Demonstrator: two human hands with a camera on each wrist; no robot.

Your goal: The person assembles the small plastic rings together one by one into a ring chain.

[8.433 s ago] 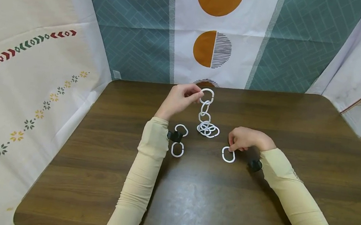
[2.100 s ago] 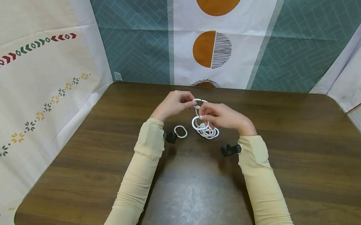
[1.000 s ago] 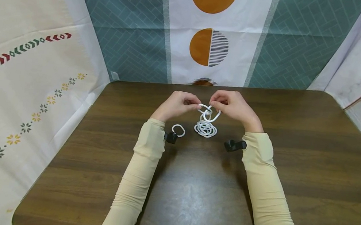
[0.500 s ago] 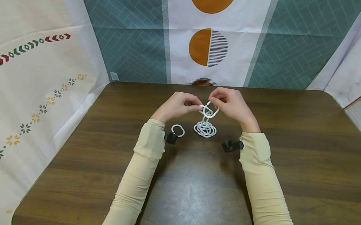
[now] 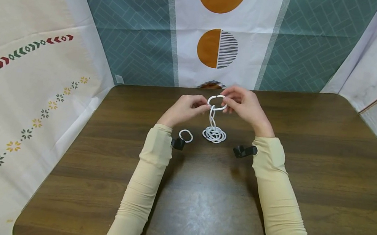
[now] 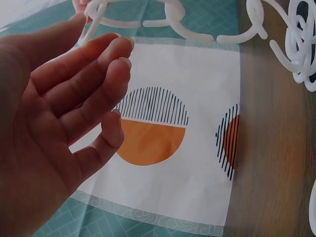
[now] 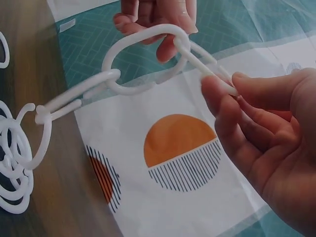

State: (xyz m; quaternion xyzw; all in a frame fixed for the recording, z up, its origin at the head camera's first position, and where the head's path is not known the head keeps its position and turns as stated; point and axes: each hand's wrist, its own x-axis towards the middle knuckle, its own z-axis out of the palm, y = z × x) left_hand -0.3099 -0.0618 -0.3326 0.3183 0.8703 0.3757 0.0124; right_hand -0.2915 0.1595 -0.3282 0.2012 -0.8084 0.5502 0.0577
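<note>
A white plastic chain of open-gapped oval links rises from a coiled pile (image 5: 214, 134) on the table. Its topmost link (image 7: 200, 63) is held up between both hands, hooked through the link below (image 7: 143, 32). My right hand (image 5: 246, 105) pinches that top link between thumb and forefinger. From the left, my left hand (image 5: 188, 109) pinches the chain where these two links meet; the thumb partly hides its hold. In the left wrist view, its other fingers (image 6: 94, 94) are loosely bent. One loose white link (image 5: 191, 137) lies beside the left wrist.
The brown wooden table (image 5: 101, 162) has a far edge close beyond the hands. A patterned cloth (image 5: 221, 6) hangs behind it, with another (image 5: 36, 117) along the left. Black wrist cameras (image 5: 245, 151) jut out under both wrists.
Two loose links seen earlier have left the tabletop. The right hand brought a link to the chain's top; in the last half second it rose slightly, and the link now sits above the chain.
</note>
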